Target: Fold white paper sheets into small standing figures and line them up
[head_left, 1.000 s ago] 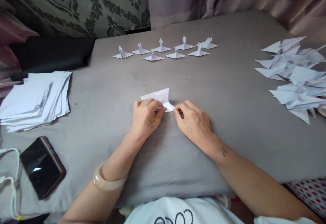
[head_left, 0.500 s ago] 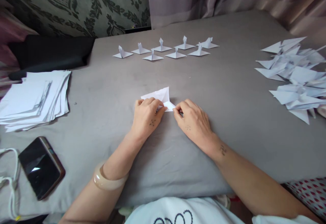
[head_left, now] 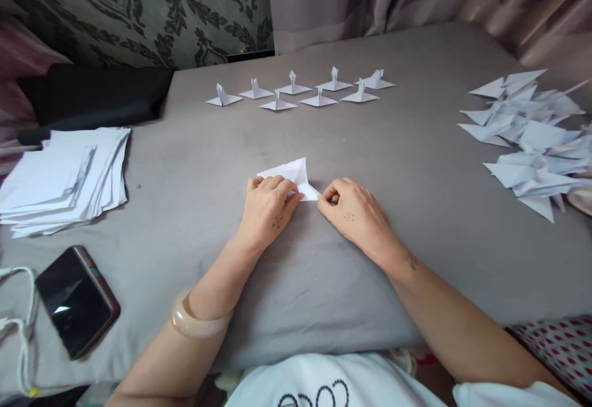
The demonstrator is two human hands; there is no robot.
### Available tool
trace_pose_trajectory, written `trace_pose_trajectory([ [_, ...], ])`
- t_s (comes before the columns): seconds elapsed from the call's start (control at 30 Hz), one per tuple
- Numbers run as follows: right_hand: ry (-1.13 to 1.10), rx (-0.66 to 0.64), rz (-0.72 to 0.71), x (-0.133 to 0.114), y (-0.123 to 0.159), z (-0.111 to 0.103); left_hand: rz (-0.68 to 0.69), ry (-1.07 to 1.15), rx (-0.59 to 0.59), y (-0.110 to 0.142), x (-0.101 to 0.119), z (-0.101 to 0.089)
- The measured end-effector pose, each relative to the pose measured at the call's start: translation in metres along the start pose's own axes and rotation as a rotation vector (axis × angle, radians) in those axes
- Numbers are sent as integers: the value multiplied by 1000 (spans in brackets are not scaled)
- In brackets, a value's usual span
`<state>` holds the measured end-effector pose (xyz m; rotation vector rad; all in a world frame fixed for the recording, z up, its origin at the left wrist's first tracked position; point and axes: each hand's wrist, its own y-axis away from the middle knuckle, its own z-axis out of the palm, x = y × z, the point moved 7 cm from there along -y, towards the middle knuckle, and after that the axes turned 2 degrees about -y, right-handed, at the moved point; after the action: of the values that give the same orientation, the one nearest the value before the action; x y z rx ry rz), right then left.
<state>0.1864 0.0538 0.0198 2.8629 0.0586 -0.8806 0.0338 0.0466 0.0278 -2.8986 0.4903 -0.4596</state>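
A partly folded sheet of white paper [head_left: 296, 171] lies at the middle of the grey-covered table, one flap standing up and a pointed corner aimed right. My left hand [head_left: 272, 205] is closed over its near left part, thumb and fingers pinching the fold; that part of the paper is hidden. At the right tip of the paper, my right hand [head_left: 351, 213] pinches the pointed corner between thumb and curled forefinger. Farther back, several folded paper pieces [head_left: 319, 97] stand in two rows, each with flat points and an upright part.
Folded white paper shapes [head_left: 539, 142] are heaped at the right. A stack of paper sheets [head_left: 108, 166] lies at the left, with a black phone [head_left: 76, 299] and white cable [head_left: 28, 308] nearer me. Behind the stack is a black cloth-like item [head_left: 106, 95].
My right hand has shifted slightly right along the paper's edge to its tip. My left hand stays on the fold, almost unmoved.
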Motion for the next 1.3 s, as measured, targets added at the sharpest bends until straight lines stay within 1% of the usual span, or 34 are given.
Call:
trace_pose_trajectory([
  [0.2,-40,-9,7,5,-4,-2,3,3,-16,-1,1,0],
  [0.33,-54,-47,32,11,-6,-2,15,-1,-12,-1,0,2],
  [0.43,-94,-101,48,17,-8,-2,25,-3,5,-1,0,1],
  [0.63,-279,-203,22,22,-10,-8,35,-2,-5,0,1,1],
  [0.7,-312,-268,-3,22,-13,-9,45,-2,8,0,1,1],
  [0.77,-328,-320,-62,18,-16,-9,52,-2,26,0,0,2],
  [0.8,-329,-309,-107,15,-17,-10,54,-2,33,0,0,2],
  [0.83,-326,-266,-162,12,-17,-11,55,-3,37,0,0,2],
  [0.87,-320,-194,-225,8,-17,-13,57,-4,40,0,0,3],
  [0.97,-319,57,-401,-2,-5,-15,67,-6,43,0,1,4],
  [1.0,-294,103,-477,-6,1,-12,70,-5,44,0,1,4],
  [1.03,-249,120,-569,-11,8,-9,70,-4,46,0,1,3],
  [1.07,-209,131,-665,-16,15,-5,67,-2,49,0,1,3],
  [1.13,-104,123,-770,-21,25,0,55,8,51,0,1,3],
  [1.2,26,82,-814,-24,30,5,34,32,48,1,0,3],
  [1.3,215,21,-814,-29,34,9,-34,106,84,4,-5,3],
])
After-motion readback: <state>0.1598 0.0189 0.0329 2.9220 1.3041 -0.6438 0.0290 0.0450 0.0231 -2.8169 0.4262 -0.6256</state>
